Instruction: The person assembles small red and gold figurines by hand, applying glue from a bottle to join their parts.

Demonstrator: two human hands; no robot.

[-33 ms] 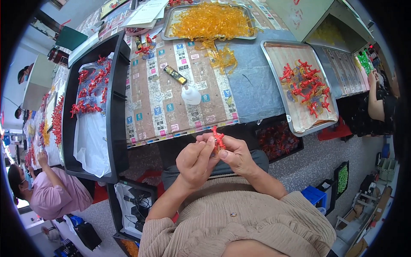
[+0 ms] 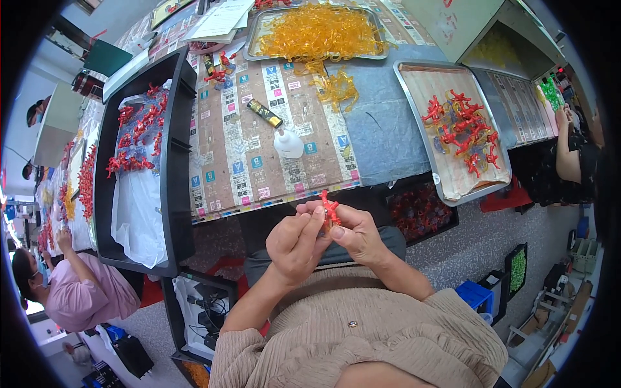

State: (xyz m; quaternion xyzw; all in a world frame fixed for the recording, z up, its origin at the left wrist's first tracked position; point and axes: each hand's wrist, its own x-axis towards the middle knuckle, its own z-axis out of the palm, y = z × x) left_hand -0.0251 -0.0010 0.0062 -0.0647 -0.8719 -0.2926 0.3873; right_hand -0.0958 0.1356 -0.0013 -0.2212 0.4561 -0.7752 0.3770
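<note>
A small red plastic figure (image 2: 330,208) with stubby limbs is pinched between both my hands, just off the front edge of the table. My left hand (image 2: 296,242) has its fingers closed round the figure's lower left side. Thumb and fingers of my right hand (image 2: 359,236) press on it from the other side. Its lower part is hidden by my fingers. On the table ahead lie a white squeeze bottle (image 2: 288,143) and a black and gold tube (image 2: 264,113), close together.
At left stands a black tray (image 2: 174,213) with red and bluish figures on clear plastic. A metal tray (image 2: 404,81) at right bears red and yellow ones. Yellow translucent strips (image 2: 317,32) heap a far tray. A co-worker in pink (image 2: 90,284) sits at left, another person (image 2: 569,161) at right.
</note>
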